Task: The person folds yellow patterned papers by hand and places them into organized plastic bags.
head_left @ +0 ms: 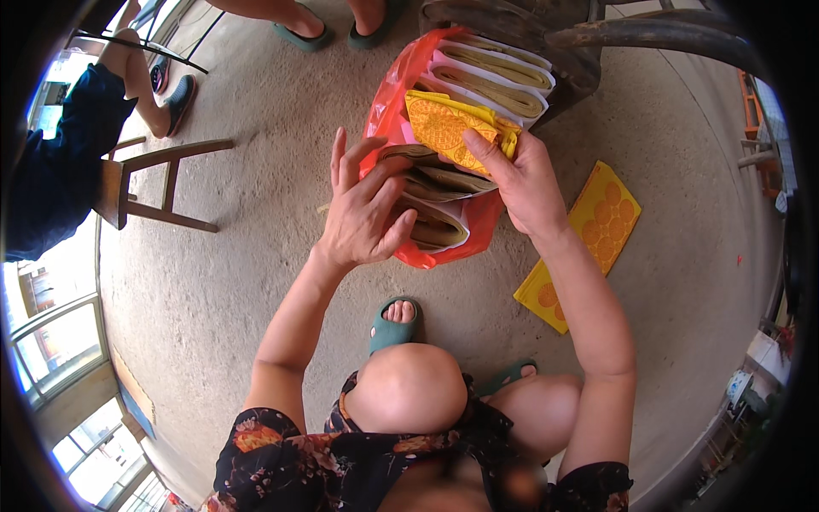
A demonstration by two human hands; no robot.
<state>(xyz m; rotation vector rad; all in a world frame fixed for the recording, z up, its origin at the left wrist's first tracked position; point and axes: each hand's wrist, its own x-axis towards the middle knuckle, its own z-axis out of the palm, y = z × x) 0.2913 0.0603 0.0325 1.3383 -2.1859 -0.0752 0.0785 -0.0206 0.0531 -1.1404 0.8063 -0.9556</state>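
Note:
My right hand point(525, 183) grips a folded stack of yellow printed paper point(444, 128), thumb on top, above a red plastic bag point(397, 94). Inside the bag stand several folded bundles of brown paper point(495, 77) with white outer wraps. My left hand point(358, 209) is at the bag's near left side, its fingers spread and some reaching over the nearer brown bundles point(431, 222). Its fingertips are partly hidden against the bundles. On the floor right of the bag, a flat yellow sheet stack point(606, 218) with orange round prints lies partly under my right forearm.
A wooden stool point(171, 158) stands at left, beside a seated person in dark shorts point(77, 162). Another person's slippered feet point(333, 30) are at the top. A dark chair point(631, 34) stands just behind the bag. My green slipper point(375, 333) rests on the concrete floor point(256, 188).

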